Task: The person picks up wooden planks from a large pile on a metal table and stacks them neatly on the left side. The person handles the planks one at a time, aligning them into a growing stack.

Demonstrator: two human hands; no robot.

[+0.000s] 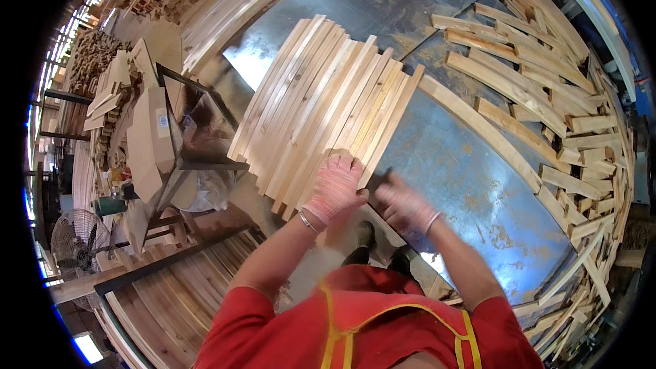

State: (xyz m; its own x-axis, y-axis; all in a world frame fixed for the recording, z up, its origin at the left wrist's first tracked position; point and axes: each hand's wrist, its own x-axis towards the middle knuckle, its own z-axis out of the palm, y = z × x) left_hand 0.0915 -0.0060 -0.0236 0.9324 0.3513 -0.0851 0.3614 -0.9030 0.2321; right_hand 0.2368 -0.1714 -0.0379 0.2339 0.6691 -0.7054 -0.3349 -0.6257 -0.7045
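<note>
A row of pale wooden strips (321, 89) lies side by side on the metal table, their near ends uneven and jutting past its edge. My left hand (335, 188), in a pinkish knit glove, rests on the near ends toward the right of the row. Its fingers lie over the wood and the thumb points right. Just right of it, my right hand (408, 208) is gloved alike and smeared by motion. It hovers near the table's front edge, apart from the strips. Whether it holds anything is hidden by the blur.
The metal table (471, 198) is dusted with sawdust. A long wooden batten (478, 126) crosses it, beside a heap of loose wood pieces (526, 89) on the right. At left stand a dark metal frame (198, 164), a fan (78, 239) and a stack of boards (184, 294).
</note>
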